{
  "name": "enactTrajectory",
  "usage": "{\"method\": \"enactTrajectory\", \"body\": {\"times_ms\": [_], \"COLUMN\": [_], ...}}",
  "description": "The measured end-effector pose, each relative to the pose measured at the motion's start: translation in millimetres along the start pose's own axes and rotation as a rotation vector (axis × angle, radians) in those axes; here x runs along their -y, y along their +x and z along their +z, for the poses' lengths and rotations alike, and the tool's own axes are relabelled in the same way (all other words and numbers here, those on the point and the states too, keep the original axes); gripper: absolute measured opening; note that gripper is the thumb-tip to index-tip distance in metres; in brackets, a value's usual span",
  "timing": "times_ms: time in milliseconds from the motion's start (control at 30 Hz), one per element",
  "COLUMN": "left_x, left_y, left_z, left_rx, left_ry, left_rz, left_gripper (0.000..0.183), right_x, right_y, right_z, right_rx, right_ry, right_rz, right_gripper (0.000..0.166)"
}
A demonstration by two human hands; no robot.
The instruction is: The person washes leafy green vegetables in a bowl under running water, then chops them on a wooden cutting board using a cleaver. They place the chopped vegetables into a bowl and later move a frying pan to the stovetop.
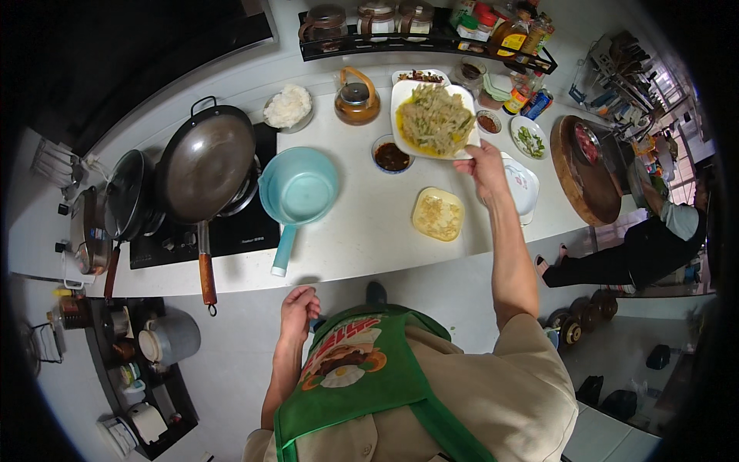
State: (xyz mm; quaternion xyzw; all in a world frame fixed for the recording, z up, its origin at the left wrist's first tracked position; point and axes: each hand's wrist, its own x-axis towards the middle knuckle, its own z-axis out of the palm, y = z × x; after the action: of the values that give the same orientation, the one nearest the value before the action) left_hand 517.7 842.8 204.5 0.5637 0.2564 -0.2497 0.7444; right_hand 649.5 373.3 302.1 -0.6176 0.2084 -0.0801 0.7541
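Observation:
My right hand (pixel 484 167) grips the near right corner of a square white plate (pixel 397 104). Shredded greenish food (pixel 436 118) in yellow liquid fills it, and it overlaps part of another white dish (pixel 444 77) behind. Just below and left of the plate sits a small bowl of dark sauce (pixel 392 156). A yellow tub with minced bits (pixel 439 213) is nearer me. My left hand (pixel 300 309) hangs in front of the counter edge with its fingers curled, apparently holding nothing. The closest thing to it is a turquoise ladle-like scoop (pixel 299 185) on the counter.
A wok (pixel 208 164) rests on the cooktop (pixel 254 228), its wooden handle past the counter edge. At the back stand a bowl of rice (pixel 288 110) and a teapot (pixel 357 104). Rightward are an oval white plate (pixel 522 185), a round chopping board (pixel 568 173) and another person (pixel 652 248).

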Motion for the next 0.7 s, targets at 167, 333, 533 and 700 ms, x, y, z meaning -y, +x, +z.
{"method": "enactTrajectory", "body": {"times_ms": [167, 333, 533, 700], "left_x": [2.2, -1.8, -0.1, 1.9], "left_y": [-2.7, -8.2, -11.1, -8.9], "left_z": [-8.0, -6.6, -7.6, -3.9], "left_rx": [-0.04, -0.068, -0.092, -0.093], "left_ry": [0.007, -0.003, -0.008, -0.035], "left_rz": [0.004, 0.006, 0.0, 0.004], "left_gripper": [0.007, 0.007, 0.008, 0.01], "right_x": [-65.7, -114.9, -117.4, -120.7], "right_y": [-4.7, 15.3, 10.5, -10.7], "right_z": [34.2, 46.8, 49.4, 73.3], "right_rx": [-0.002, 0.036, 0.092, 0.179], "right_ry": [0.092, 0.08, 0.086, 0.694], "right_rz": [0.106, 0.182, 0.221, 0.46], "right_gripper": [0.024, 0.023, 0.036, 0.058]}}
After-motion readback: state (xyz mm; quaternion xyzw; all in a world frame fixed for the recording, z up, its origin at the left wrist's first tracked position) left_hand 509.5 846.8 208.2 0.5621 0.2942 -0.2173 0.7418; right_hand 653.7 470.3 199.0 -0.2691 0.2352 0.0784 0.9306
